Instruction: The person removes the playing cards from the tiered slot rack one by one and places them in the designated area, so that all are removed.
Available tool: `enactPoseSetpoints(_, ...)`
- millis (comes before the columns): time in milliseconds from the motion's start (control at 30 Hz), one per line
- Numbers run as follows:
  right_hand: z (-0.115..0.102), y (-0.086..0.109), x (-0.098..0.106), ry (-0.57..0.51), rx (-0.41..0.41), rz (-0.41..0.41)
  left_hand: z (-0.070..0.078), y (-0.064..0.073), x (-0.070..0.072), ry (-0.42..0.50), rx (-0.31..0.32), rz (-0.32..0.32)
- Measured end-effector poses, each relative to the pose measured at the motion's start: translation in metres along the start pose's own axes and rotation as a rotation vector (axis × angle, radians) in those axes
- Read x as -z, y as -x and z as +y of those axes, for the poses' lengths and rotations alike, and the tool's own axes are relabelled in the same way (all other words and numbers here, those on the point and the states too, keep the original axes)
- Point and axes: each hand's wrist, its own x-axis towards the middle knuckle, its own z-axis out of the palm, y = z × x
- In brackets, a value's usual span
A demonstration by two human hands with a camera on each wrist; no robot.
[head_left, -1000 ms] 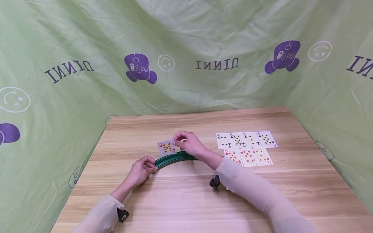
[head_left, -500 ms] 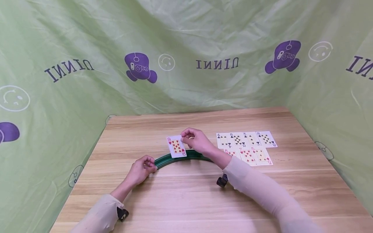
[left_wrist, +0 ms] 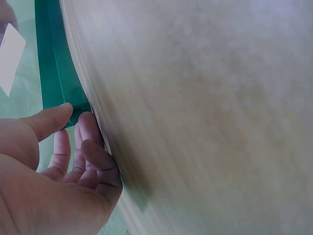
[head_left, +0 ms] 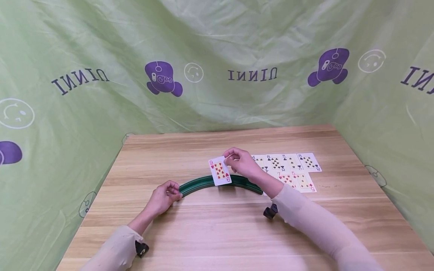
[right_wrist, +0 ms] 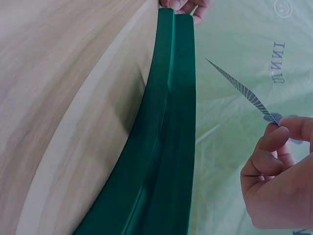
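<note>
A curved green card holder (head_left: 200, 184) lies on the wooden table. My left hand (head_left: 164, 197) pinches its left end between thumb and fingers; the left wrist view shows the thumb on the green holder end (left_wrist: 58, 73). In my right hand (head_left: 243, 164) is a nine of hearts playing card (head_left: 219, 171), pinched at its upper right corner. The card is tilted, its face toward the head camera, above the middle of the holder. In the right wrist view the card (right_wrist: 242, 89) shows nearly edge-on, apart from the holder.
Two rows of face-up cards lie to the right: a row of black cards (head_left: 290, 162) behind and red cards (head_left: 303, 183) in front. My right hand and forearm cover some. A green printed curtain (head_left: 217, 101) stands round the table (head_left: 203, 233).
My right hand has lifted the nine of hearts and carried it rightward, from behind the holder to above its middle. The left hand has stayed at the holder's left end.
</note>
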Motion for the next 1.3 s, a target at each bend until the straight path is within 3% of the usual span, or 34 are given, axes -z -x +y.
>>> enactPoseSetpoints(367,0.013,0.012,0.034,-0.007,-0.028,0.022,-0.001,0.0,-0.001,-0.001,0.004,0.0)
enactPoseSetpoints(1300,0.034,0.05,0.114,0.102,-0.128,0.147,-0.001,-0.001,0.0,0.013,-0.004,-0.001)
